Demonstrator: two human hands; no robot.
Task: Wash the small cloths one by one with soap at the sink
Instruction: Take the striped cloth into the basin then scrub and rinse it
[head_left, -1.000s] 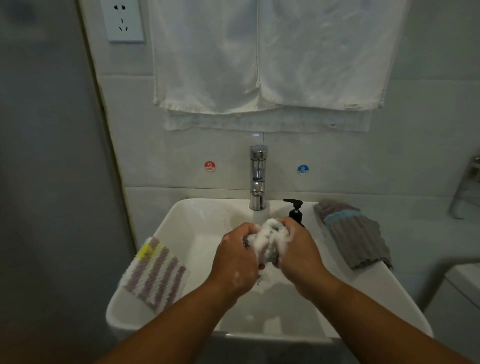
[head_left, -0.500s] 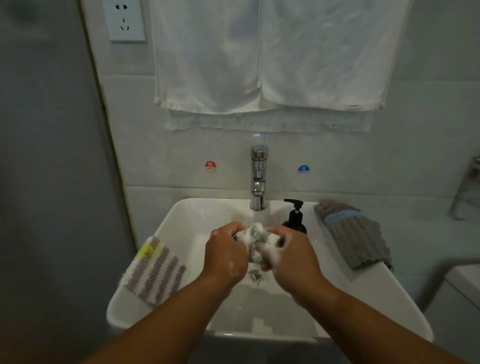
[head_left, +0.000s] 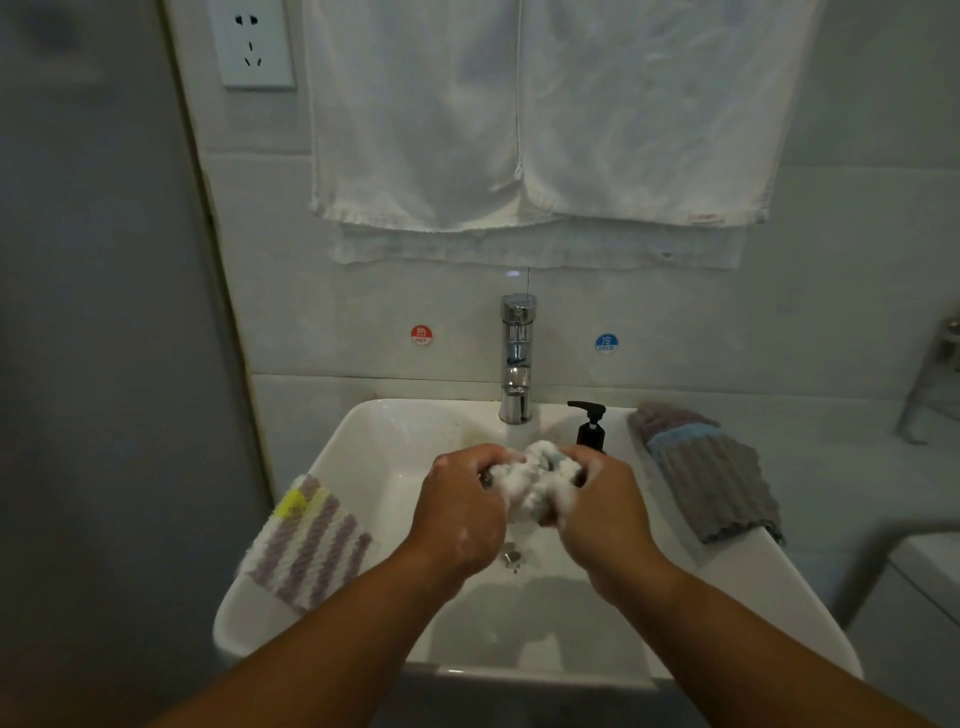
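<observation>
Soapy cloth (head_left: 535, 483) is being scrubbed above the middle of the sink (head_left: 384, 467). I am gripping it with my left hand (head_left: 462, 514) and right hand (head_left: 602, 512), and the fingers (head_left: 483, 460) of both are curling tight around the foamy bundle. I am judging this one as about half done, because rinsing and wringing are waiting. A striped cloth (head_left: 311, 545) is lying on the left rim and a grey cloth (head_left: 711, 478) on the right rim. Whether they are washed, I cannot tell. Behind, the soap bottle (head_left: 589, 428) is standing beside the tap (head_left: 517, 358).
</observation>
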